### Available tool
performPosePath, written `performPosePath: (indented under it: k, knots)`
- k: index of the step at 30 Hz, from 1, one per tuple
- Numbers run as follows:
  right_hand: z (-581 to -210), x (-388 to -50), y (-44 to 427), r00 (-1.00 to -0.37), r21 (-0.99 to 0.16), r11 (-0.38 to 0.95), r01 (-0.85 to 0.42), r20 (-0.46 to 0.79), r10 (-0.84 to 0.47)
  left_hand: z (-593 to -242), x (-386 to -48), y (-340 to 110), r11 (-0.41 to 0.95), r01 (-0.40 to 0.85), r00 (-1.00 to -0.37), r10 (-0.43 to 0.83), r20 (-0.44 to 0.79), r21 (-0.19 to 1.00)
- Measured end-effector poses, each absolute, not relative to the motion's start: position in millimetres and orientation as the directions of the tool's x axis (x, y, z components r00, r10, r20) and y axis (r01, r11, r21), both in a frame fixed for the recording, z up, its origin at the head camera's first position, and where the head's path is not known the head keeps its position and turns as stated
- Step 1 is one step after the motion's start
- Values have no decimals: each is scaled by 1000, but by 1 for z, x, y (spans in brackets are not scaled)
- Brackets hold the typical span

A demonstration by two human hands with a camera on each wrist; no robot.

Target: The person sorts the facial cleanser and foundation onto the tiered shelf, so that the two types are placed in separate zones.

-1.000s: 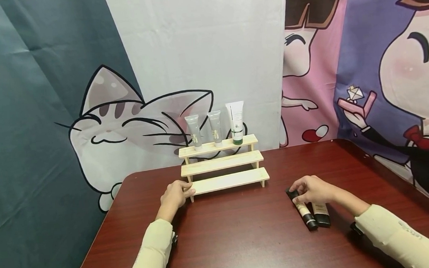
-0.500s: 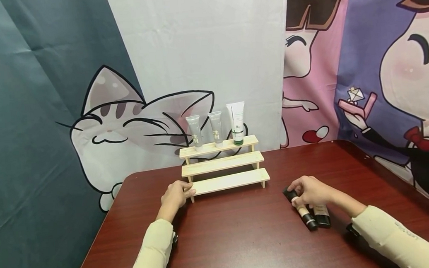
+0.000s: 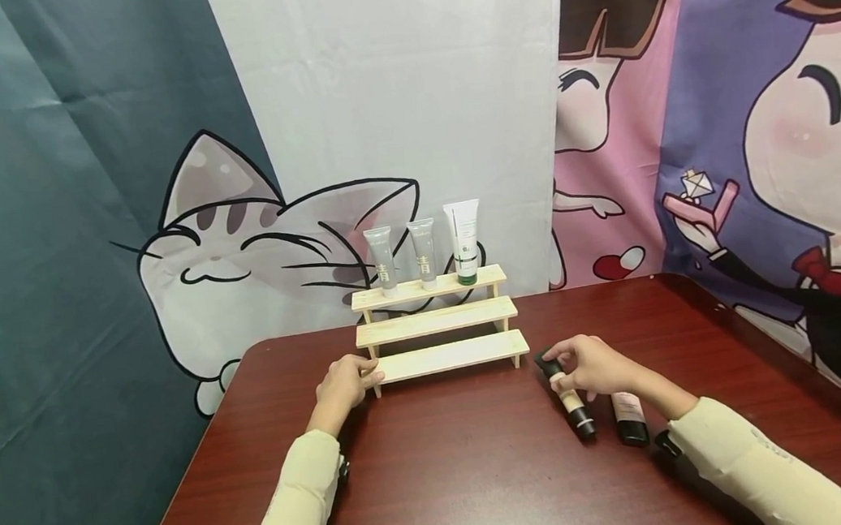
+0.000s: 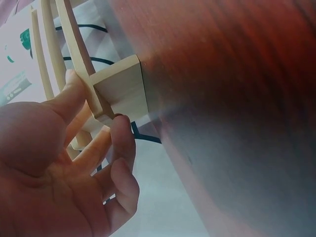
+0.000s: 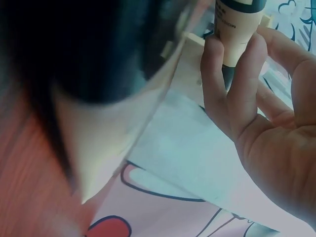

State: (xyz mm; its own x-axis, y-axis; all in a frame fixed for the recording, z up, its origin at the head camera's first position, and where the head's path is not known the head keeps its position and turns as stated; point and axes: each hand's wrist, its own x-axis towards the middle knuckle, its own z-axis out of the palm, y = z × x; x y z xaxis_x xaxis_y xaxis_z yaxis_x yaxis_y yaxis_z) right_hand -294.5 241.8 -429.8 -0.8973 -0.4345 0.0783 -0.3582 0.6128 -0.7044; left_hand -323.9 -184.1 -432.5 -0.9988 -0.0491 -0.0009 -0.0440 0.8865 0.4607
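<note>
A small three-tier wooden display stand (image 3: 447, 356) stands on the table. My left hand (image 3: 343, 384) grips the left end of its lowest shelf, and the left wrist view shows the thumb over the board (image 4: 74, 39) with fingers beneath. My right hand (image 3: 595, 367) pinches a beige cosmetic tube (image 3: 571, 402) with black ends, tilted, right of the stand. Fingers and thumb surround that tube (image 5: 237, 34) in the right wrist view. Another beige-and-black tube (image 3: 630, 420) lies on the table beside the right wrist; it looms blurred, close to the right wrist camera.
On the top shelf stand two grey translucent tubes, one at left (image 3: 382, 259) and one at middle (image 3: 424, 252), and a white tube (image 3: 465, 243) with a green cap. The dark red table (image 3: 435, 473) meets a cartoon-printed cloth backdrop (image 3: 409, 92) behind.
My right hand has carried the beige tube left towards the stand, away from the other tube, which stays lying. The left hand keeps its place on the stand.
</note>
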Motion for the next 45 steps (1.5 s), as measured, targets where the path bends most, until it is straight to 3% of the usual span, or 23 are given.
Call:
performPosePath:
  k: [45]
  knots:
    - [-402, -313, 179, -881, -771, 436, -465, 355, -313, -433, -325, -185, 887, -50, -999, -50, -12, 459]
